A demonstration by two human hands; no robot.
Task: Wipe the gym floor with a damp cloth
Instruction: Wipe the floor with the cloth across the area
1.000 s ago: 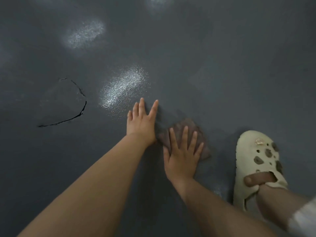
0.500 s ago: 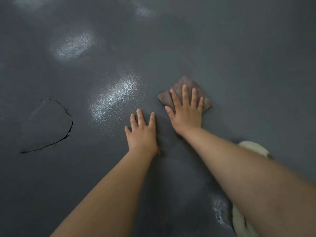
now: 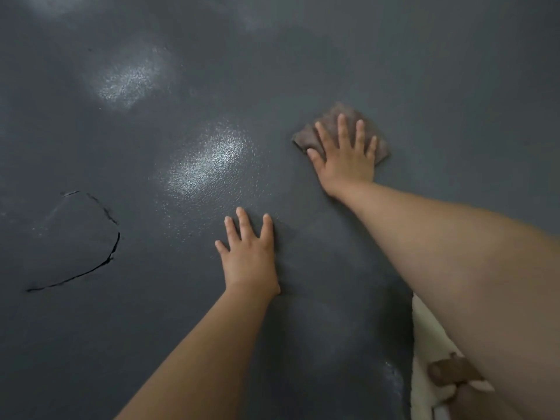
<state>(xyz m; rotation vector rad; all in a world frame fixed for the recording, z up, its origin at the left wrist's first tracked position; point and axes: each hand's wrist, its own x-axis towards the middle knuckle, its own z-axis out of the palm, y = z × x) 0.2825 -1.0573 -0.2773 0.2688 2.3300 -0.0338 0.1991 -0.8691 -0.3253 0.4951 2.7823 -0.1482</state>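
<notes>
A small brownish cloth (image 3: 306, 137) lies flat on the dark grey textured gym floor (image 3: 424, 71), right of centre. My right hand (image 3: 345, 156) presses on it with straight, spread fingers, arm stretched forward. My left hand (image 3: 248, 256) rests flat on the bare floor nearer to me, fingers straight, holding nothing. The palm hides most of the cloth; only its far corner and side edges show.
A curved crack (image 3: 103, 262) runs through the floor at the left. Glossy light patches (image 3: 209, 159) shine ahead of my left hand. A cream clog (image 3: 430, 344) on a foot sits at the lower right, partly behind my right arm.
My right hand has slid the cloth away from me, forward and to the right, over the floor. My left hand has stayed planted on the floor.
</notes>
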